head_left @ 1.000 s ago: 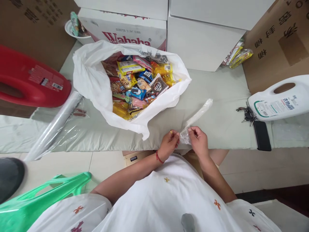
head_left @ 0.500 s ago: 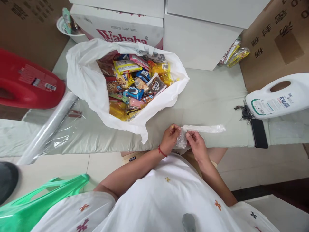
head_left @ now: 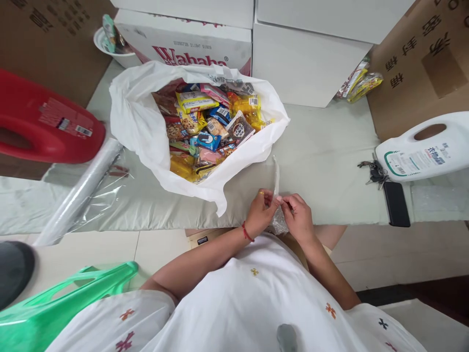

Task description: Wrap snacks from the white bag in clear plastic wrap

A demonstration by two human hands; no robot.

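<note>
Close together at the table's front edge, my left hand (head_left: 261, 211) and my right hand (head_left: 297, 215) both pinch a clear plastic bag (head_left: 279, 224). Its crumpled part hangs below my fingers, and a narrow folded strip of it points up and away from me. What the bag holds, if anything, I cannot make out. Beyond my left hand stands a white plastic bag (head_left: 252, 154), its mouth wide, full of small wrapped snacks (head_left: 208, 139) in yellow, blue, pink and brown.
A red jug (head_left: 54, 122) and a roll of clear film (head_left: 82, 188) lie left. To the right are a white detergent jug (head_left: 428, 146), keys (head_left: 374, 171) and a black phone (head_left: 396, 204). White boxes (head_left: 304, 63) line the back. A green bag (head_left: 73, 303) is at lower left.
The narrow strip of clear plastic has swung from pointing right to pointing away from me. My right hand has shifted slightly, its fingers now meeting my left ones. The view has moved a little.
</note>
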